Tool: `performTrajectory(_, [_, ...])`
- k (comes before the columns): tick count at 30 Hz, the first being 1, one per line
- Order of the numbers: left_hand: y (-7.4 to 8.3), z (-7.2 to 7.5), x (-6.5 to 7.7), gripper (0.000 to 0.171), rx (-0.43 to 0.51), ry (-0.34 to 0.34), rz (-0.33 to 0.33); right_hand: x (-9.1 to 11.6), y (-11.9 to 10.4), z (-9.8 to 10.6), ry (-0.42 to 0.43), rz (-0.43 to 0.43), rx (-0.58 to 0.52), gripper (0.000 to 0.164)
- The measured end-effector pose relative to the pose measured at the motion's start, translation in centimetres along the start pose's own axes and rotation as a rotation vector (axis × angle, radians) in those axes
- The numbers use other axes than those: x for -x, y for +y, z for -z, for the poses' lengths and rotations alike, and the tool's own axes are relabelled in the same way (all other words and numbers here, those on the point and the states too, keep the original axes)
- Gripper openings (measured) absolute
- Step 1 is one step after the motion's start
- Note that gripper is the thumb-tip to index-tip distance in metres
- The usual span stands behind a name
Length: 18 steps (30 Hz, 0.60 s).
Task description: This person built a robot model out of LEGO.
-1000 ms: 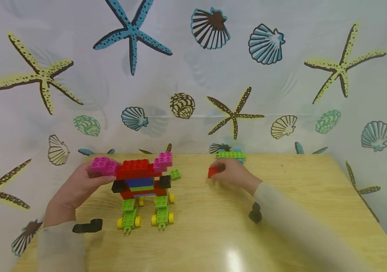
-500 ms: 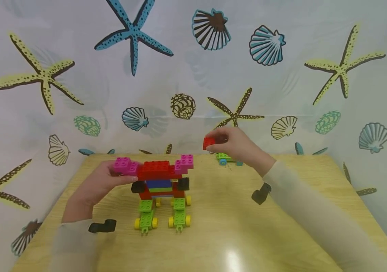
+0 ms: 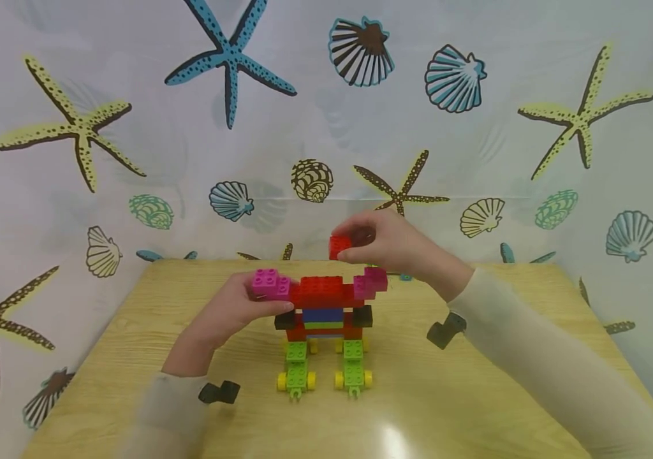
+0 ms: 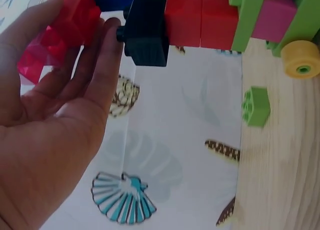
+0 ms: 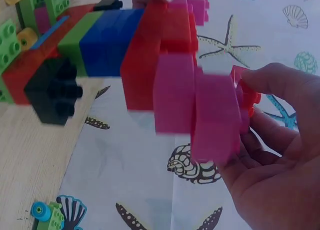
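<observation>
A toy-brick model (image 3: pixel 322 292) stands on two green wheeled bases (image 3: pixel 296 371) with yellow wheels. Its body stacks red, blue and green bricks, with a black brick (image 3: pixel 363 315) at either side and pink bricks (image 3: pixel 369 284) at both upper ends. My left hand (image 3: pixel 220 319) holds the model's left end, thumb and fingers about the pink bricks (image 3: pixel 269 282). Just above the model, my right hand (image 3: pixel 401 247) pinches a small red brick (image 3: pixel 339 247) between thumb and fingers. That brick is apart from the red top, and pink bricks partly cover it in the right wrist view.
A green brick (image 4: pixel 257 106) lies on the wooden table (image 3: pixel 453 382) behind the model. A green base with blue wheels (image 5: pixel 49 217) sits near the table's back edge, mostly hidden by the right hand in the head view. A shell-patterned curtain (image 3: pixel 280 127) hangs behind.
My left hand has moved the model rightward to the middle of the table. My right hand has lifted the red brick off the table and brought it slightly left, over the model.
</observation>
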<state>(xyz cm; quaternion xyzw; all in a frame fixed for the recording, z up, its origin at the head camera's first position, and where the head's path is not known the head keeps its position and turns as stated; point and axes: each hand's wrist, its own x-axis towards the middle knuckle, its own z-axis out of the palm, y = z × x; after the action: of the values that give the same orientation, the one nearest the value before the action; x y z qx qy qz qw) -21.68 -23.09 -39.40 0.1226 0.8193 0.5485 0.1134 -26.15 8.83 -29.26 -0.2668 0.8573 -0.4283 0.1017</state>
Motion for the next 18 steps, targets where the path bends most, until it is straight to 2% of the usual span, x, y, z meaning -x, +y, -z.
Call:
performTrajectory(8, [1.2,-2.9,-0.5,0.049,0.019,0.0,0.018,0.9,0.0,-0.5,-0.124,-0.027,0.081,0.033])
performTrajectory(13, [1.5,-3.5,-0.5,0.048,0.011,0.024,0.036,1.3,0.2,-0.6,-0.155,-0.037,0.098,0.032])
performTrajectory(18, [1.4,-3.6,-0.4,0.047,0.017,0.018,0.028,1.6,0.0,-0.6,-0.162,-0.043,0.113,0.034])
